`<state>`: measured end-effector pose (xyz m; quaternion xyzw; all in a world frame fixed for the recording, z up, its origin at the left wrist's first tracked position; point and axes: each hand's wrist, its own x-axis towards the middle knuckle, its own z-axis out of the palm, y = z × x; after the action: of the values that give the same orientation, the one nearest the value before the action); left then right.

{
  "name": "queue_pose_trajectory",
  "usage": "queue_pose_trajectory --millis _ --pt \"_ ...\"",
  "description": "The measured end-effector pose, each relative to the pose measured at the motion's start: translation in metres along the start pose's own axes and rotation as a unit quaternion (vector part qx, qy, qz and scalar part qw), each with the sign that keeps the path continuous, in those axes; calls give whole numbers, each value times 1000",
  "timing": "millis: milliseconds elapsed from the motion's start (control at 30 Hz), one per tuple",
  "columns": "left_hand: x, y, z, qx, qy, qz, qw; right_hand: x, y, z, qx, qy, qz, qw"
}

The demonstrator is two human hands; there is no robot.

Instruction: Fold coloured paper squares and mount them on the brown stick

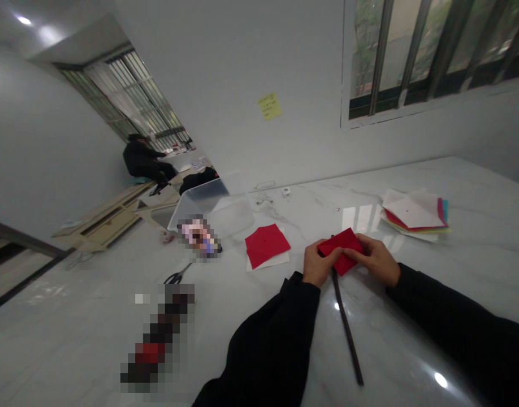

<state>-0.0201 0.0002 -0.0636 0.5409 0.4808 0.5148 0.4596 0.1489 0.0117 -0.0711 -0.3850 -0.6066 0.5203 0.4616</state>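
Red paper [342, 247]: gripped between fingers of left hand [316, 263] and right hand [373, 260], held over marble table [395, 345], just beside dark strip [346, 328]; paper stack [414, 212] far right.

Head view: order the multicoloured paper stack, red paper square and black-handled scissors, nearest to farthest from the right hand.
From the right hand:
1. Multicoloured paper stack, to its right.
2. Red paper square, left, on white paper.
3. Black-handled scissors, farthest left.

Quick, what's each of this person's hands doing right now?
Left hand: closed, holding the folded red paper.
Right hand: closed, holding the same folded red paper.
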Motion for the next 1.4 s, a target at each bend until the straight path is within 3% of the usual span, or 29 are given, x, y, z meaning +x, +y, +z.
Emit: queue_pose_trajectory --millis 133,200,267,333,433,500,633,733,833,933,1000,1200,1400 --pt "0 5 1 -3 3 3 1000 1 -1 -4 -1 -32 39 999" --pt "1 9 0 -12 -22 -2 1000 2 0 -7 7 -38 49 998" --pt "4 12 -5 -28 -55 -7 998 5 4 -12 35 -21 62 997" --pt "8 15 -13 -16 -51 0 999 10 8 -19 77 20 77 994" --pt "11 15 -24 107 12 39 993 18 13 -33 138 83 82 984" --pt "11 13 -27 212 30 71 974 22 15 -39 167 98 75 978" --pt "7 6 -19 368 -15 114 923 23 16 -42 156 64 75 983" --pt "6 2 -12 392 -42 123 911 22 15 -43 114 19 90 989" --pt "9 -1 -12 312 -44 90 945 22 12 -48 76 -4 87 993" --pt "13 2 -15 162 -37 3 986 23 7 -55 20 -21 58 998" --pt "15 6 -16 77 -39 -50 995 24 3 -60 -30 -21 38 999" --pt "14 19 -16 -62 -68 -115 989 23 -9 -66 -146 -40 -35 988" --pt "12 21 -13 -180 -86 -204 958 18 -18 -61 -254 -27 -134 958"
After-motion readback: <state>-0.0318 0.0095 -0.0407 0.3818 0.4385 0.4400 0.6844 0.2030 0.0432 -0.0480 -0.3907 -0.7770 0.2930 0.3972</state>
